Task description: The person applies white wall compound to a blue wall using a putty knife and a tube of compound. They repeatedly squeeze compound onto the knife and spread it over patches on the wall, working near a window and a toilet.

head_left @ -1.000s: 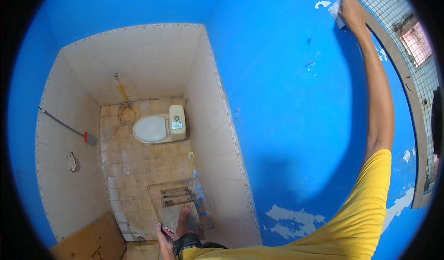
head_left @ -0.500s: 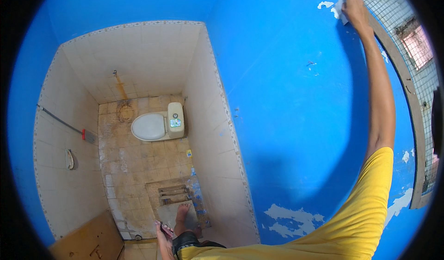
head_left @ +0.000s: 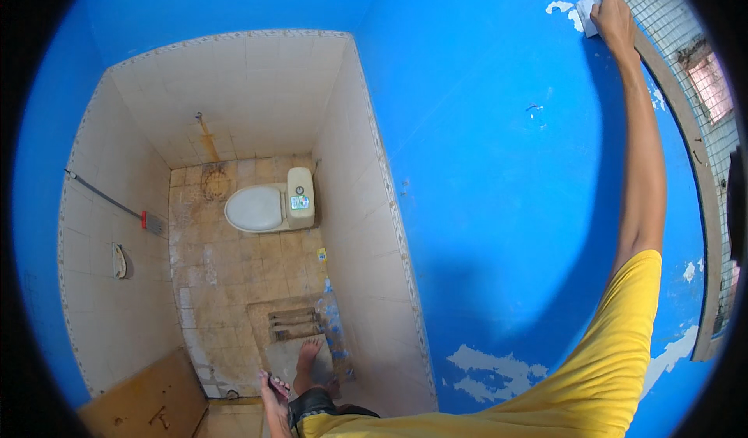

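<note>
High on the blue wall (head_left: pixel 483 165) at the right, my right arm is stretched up. My right hand (head_left: pixel 614 24) is closed on a flat, pale-grey piece (head_left: pixel 590 14), pressed against the wall next to the window frame. Its exact kind does not show. White bare patches (head_left: pixel 559 7) in the paint lie just left of it. Down at the lower edge, my left hand (head_left: pixel 273 401) is closed round a small dark object (head_left: pixel 278 386), too small to name, beside my leg.
A toilet (head_left: pixel 261 209) stands on the stained tile floor (head_left: pixel 226 270) below. A floor grate (head_left: pixel 292 323) is by my bare foot (head_left: pixel 308 352). A long-handled brush with a red part (head_left: pixel 145 220) leans on the left wall. A wooden board (head_left: pixel 148 395) is at lower left; wire mesh (head_left: pixel 662 17) covers the window.
My right hand has shifted slightly right and down with the flat pale-grey piece, which now shows more of its face. The whole view has shifted a little. My left hand stays low.
</note>
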{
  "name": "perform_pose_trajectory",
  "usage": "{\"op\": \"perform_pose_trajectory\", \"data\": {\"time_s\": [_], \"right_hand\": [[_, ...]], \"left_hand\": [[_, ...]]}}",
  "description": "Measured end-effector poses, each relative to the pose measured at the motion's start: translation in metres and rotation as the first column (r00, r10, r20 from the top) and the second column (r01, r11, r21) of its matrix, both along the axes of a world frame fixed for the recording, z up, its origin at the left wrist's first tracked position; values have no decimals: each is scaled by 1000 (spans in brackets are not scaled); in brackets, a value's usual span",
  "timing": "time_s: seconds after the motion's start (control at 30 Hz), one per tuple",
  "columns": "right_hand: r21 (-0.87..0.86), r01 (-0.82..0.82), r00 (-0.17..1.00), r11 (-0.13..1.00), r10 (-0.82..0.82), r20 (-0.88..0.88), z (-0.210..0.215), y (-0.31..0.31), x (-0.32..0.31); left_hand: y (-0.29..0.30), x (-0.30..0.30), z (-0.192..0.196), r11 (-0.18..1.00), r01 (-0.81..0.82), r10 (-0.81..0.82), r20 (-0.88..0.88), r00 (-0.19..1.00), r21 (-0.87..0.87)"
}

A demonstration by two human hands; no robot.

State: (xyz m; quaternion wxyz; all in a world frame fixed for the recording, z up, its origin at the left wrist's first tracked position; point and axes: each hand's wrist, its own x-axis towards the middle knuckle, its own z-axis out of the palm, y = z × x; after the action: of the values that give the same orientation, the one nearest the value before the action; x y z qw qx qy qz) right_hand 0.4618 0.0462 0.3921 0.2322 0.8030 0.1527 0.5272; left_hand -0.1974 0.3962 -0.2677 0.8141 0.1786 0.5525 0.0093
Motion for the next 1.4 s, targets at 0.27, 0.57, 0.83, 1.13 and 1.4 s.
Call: {"op": "perform_pose_trajectory", "data": {"time_s": [0.27,0.57,0.83,1.13,1.4], "right_hand": [[5,15,999,1000,-15,-49,13,-12,7],[-136,133,973,982,-155,-170,6,1,6],[-123,94,987,988,-109,-120,9,0,7],[-185,70,986,980,-95,-133,12,-2,18],[-126,51,985,991,-71,-159,4,3,12]], "left_hand": [[-3,0,-4,1000,-13,13,-30,999,-13],[-5,0,-4,1000,-9,9,-29,1000,0],[-1,-3,-3,1000,-9,9,-56,998,7],[-4,-3,-7,1000,-7,6,-11,1000,-18],[-3,-5,-9,1000,0,0,7,1000,-18]]}}
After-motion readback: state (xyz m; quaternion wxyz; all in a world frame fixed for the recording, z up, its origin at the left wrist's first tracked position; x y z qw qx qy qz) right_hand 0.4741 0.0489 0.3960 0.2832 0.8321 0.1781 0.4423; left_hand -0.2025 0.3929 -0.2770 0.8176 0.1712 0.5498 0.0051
